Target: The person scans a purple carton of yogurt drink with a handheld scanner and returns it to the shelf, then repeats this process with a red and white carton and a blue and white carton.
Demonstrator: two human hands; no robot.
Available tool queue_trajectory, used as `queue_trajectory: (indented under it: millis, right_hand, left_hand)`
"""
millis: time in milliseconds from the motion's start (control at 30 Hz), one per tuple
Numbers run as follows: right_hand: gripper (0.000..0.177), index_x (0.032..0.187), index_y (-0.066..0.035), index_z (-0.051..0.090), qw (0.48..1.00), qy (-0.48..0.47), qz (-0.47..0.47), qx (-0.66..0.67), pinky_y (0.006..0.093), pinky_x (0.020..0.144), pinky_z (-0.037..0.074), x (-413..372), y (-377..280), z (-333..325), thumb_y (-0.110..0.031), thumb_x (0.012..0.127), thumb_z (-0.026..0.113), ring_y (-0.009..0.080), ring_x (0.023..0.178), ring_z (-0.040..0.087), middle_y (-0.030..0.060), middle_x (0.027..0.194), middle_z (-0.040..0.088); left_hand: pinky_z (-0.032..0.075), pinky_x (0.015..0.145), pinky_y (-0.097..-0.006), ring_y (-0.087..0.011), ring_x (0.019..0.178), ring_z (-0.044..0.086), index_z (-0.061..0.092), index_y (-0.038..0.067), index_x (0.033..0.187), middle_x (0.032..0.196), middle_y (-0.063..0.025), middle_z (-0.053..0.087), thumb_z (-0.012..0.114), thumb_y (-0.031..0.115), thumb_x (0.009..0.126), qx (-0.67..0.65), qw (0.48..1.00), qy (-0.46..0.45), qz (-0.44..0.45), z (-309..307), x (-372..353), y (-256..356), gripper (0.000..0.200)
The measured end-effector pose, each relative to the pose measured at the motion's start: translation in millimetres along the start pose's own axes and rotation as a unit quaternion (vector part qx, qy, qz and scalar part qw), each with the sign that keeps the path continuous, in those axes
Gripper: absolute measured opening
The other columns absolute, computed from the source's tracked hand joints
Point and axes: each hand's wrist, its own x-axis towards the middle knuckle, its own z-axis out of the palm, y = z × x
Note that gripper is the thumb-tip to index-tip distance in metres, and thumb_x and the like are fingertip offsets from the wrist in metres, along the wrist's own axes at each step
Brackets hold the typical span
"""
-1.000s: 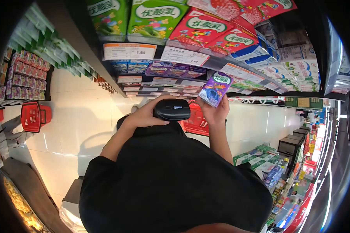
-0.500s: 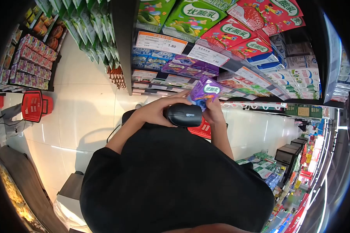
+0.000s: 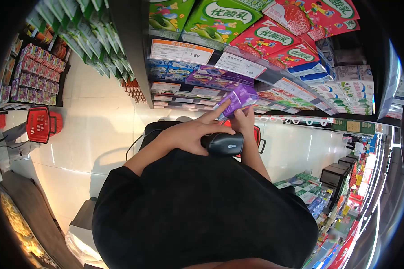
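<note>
Against the price-tagged shelf rail (image 3: 220,57), the rounded black plastic scanner (image 3: 223,143) has dropped lower and rightward since a second ago, clasped in the left hand (image 3: 188,134). Just above it, the right hand (image 3: 246,122) grips a slim, glossy purple carton (image 3: 241,95), its long axis tilted up-right toward the shelf. The left forefinger (image 3: 220,109) stretches out to touch the carton's near edge.

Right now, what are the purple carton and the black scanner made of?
Purple carton: probably coated paperboard; glossy printed faces, crisp folded edges. Black scanner: probably moulded plastic; smooth rounded shell, satin sheen with a soft highlight, small label on top.
</note>
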Motion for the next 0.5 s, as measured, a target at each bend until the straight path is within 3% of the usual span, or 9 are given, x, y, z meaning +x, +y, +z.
queue_trajectory:
  millis: [167, 233, 300, 367, 433, 467, 500]
  right_hand:
    - [0.063, 0.128, -0.003, 0.041, 0.999, -0.008, 0.005, -0.033, 0.0348, 0.089, 0.050, -3, -19, 1, -0.002, 0.074, 0.072, 0.0188, 0.103, 0.059, 0.0100, 0.113, 0.057]
    - [0.063, 0.129, -0.003, 0.038, 0.991, 0.043, -0.105, -0.074, 0.0350, 0.091, 0.049, -5, -24, 12, 0.006, 0.073, 0.068, 0.0187, 0.106, 0.057, 0.0099, 0.115, 0.054]
    - [0.065, 0.129, -0.003, 0.036, 0.990, 0.072, -0.100, -0.067, 0.0348, 0.093, 0.047, -3, -21, 4, 0.012, 0.073, 0.065, 0.0191, 0.106, 0.057, 0.0104, 0.117, 0.052]
    - [0.066, 0.130, -0.004, 0.035, 0.974, 0.117, -0.183, -0.068, 0.0343, 0.095, 0.046, 5, -20, 9, 0.012, 0.073, 0.065, 0.0199, 0.106, 0.056, 0.0110, 0.118, 0.051]
    - [0.071, 0.132, -0.004, 0.031, 0.966, 0.136, -0.195, -0.101, 0.0350, 0.093, 0.047, 13, -22, 6, 0.011, 0.072, 0.067, 0.0207, 0.106, 0.055, 0.0117, 0.119, 0.048]
    - [0.072, 0.133, -0.005, 0.030, 0.949, 0.141, -0.234, -0.159, 0.0352, 0.091, 0.048, 18, -24, 4, 0.010, 0.073, 0.067, 0.0201, 0.105, 0.056, 0.0116, 0.116, 0.050]
    - [0.072, 0.133, -0.005, 0.028, 0.926, 0.147, -0.272, -0.217, 0.0354, 0.089, 0.049, 22, -27, 6, 0.009, 0.074, 0.067, 0.0196, 0.103, 0.057, 0.0114, 0.113, 0.051]
  left_hand:
    - [0.036, 0.108, -0.0446, -0.0333, 0.144, 0.020, 0.054, 0.024, 0.133, 0.159, -0.0176, -0.002, 0.078, 0.002, 0.054, 0.028, 0.999, -0.034, -0.014, -2, 9, -5, 0.086]
    - [0.037, 0.108, -0.0443, -0.0328, 0.144, 0.021, 0.055, 0.024, 0.133, 0.159, -0.0162, 0.000, 0.078, 0.003, 0.053, 0.026, 0.999, -0.037, -0.008, -3, 13, -4, 0.086]
    - [0.037, 0.108, -0.0433, -0.0312, 0.143, 0.023, 0.055, 0.023, 0.133, 0.159, -0.0135, 0.004, 0.079, 0.003, 0.053, 0.068, 0.995, -0.048, -0.051, -5, 11, 1, 0.086]
    - [0.039, 0.106, -0.0423, -0.0306, 0.142, 0.027, 0.055, 0.021, 0.133, 0.159, -0.0131, 0.010, 0.078, 0.003, 0.052, 0.076, 0.996, -0.030, -0.035, -7, 7, 1, 0.086]
    - [0.041, 0.104, -0.0421, -0.0309, 0.137, 0.036, 0.055, 0.018, 0.132, 0.154, -0.0137, 0.027, 0.079, 0.005, 0.053, 0.046, 0.999, 0.000, -0.006, -8, 0, -3, 0.083]
    - [0.041, 0.104, -0.0421, -0.0309, 0.137, 0.036, 0.055, 0.018, 0.132, 0.154, -0.0137, 0.027, 0.079, 0.005, 0.053, 0.046, 0.999, 0.002, -0.008, -8, -3, -4, 0.083]
    - [0.042, 0.102, -0.0418, -0.0308, 0.132, 0.042, 0.055, 0.017, 0.132, 0.148, -0.0131, 0.037, 0.078, 0.006, 0.055, 0.040, 0.999, -0.010, -0.034, -8, -5, -6, 0.081]
